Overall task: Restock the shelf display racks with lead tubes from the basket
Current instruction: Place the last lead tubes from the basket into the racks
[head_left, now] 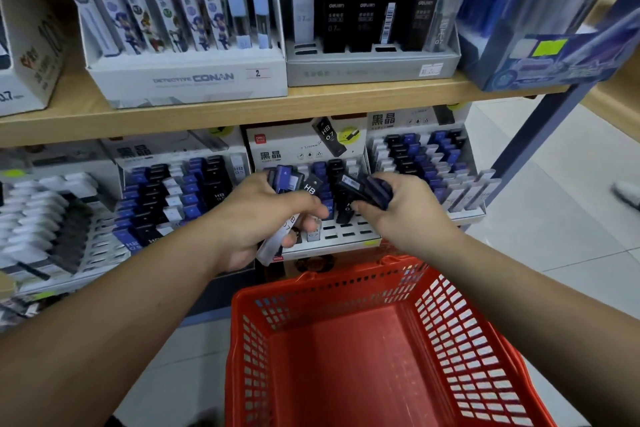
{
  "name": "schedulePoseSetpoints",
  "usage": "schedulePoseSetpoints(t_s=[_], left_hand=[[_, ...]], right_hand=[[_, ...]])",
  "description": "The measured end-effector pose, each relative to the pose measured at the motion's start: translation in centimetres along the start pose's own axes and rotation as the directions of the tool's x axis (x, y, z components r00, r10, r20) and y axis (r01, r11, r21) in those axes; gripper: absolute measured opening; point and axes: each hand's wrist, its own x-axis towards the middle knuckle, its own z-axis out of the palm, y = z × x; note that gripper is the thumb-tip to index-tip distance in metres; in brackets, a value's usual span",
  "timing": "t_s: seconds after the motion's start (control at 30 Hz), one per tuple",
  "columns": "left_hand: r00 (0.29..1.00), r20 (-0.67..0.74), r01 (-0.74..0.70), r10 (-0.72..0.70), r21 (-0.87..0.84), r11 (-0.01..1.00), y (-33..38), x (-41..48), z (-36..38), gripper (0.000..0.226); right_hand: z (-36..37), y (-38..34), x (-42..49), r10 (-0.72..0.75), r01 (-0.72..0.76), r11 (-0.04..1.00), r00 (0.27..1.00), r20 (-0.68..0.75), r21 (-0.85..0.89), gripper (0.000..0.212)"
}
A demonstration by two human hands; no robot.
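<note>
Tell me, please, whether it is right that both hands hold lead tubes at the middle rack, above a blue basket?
Not quite: the basket is red, not blue, as the head view shows. The left hand and right hand do each hold lead tubes at the middle rack.

Blue and black lead tubes [287, 180] clutched in left hand [263, 215] and right hand [398, 208], before half-empty middle rack [346, 234]; red basket [249, 357] near, below.

Head cam, fwd-down, close over hands [313, 215] facing shelf [207, 111].
</note>
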Motion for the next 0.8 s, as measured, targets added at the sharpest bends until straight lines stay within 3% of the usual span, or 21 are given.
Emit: schedulePoseSetpoints(t_s=[0.13, 0.2, 0.37, 0.43, 0.5, 0.57, 0.63, 0.73, 0.8], left_hand=[[0.997, -0.024, 0.064, -0.071, -0.201, 0.978, -0.3, -0.7, -0.6, 0.030], [0.994, -0.007, 0.104, -0.112, -0.310, 0.945, -0.4, -0.9, -0.9, 0.030], [0.989, 0.026, 0.144, -0.143, -0.304, 0.942, -0.6, -1.6, -1.1, 0.026], [0.991, 0.030, 0.136, -0.133, -0.261, 0.956, -0.7, -1.6, -1.0, 0.027], [0.993, 0.034, 0.122, -0.117, -0.218, 0.968, -0.7, -1.7, -0.7, 0.028], [0.996, 0.043, 0.087, -0.081, -0.170, 0.981, -0.6, -1.7, -0.3, 0.025], [0.997, 0.050, 0.058, -0.052, -0.139, 0.989, -0.4, -1.8, 0.3, 0.021], [0.998, 0.060, 0.033, -0.028, -0.096, 0.995, -0.2, -1.8, 1.1, 0.022], [0.998, 0.062, 0.029, -0.024, -0.075, 0.997, -0.1, -1.6, 1.5, 0.023]], right_hand=[[0.1, 0.0, 0.1, 0.008, -0.005, 0.996, 0.999, 0.033, -0.089, 0.013], [0.0, 0.1, 0.2, -0.008, 0.014, 0.991, 0.999, 0.044, -0.136, 0.027], [0.7, 0.1, -0.1, -0.045, 0.070, 0.957, 0.995, 0.095, -0.280, 0.033], [0.9, -0.2, -0.1, -0.006, 0.022, 0.978, 0.997, 0.077, -0.206, 0.031], [0.6, -0.9, -0.2, -0.005, 0.004, 0.996, 1.000, -0.003, -0.089, 0.011], [0.0, -2.1, -0.5, 0.049, -0.037, 0.975, 0.997, -0.053, 0.219, 0.011], [-0.7, -3.3, -1.0, 0.081, -0.087, 0.879, 0.996, 0.031, 0.468, 0.013], [-0.9, -3.9, -1.6, 0.068, -0.140, 0.830, 0.986, 0.151, 0.540, 0.016], [-1.1, -3.5, -1.6, 0.096, -0.147, 0.834, 0.988, 0.123, 0.532, 0.016]])
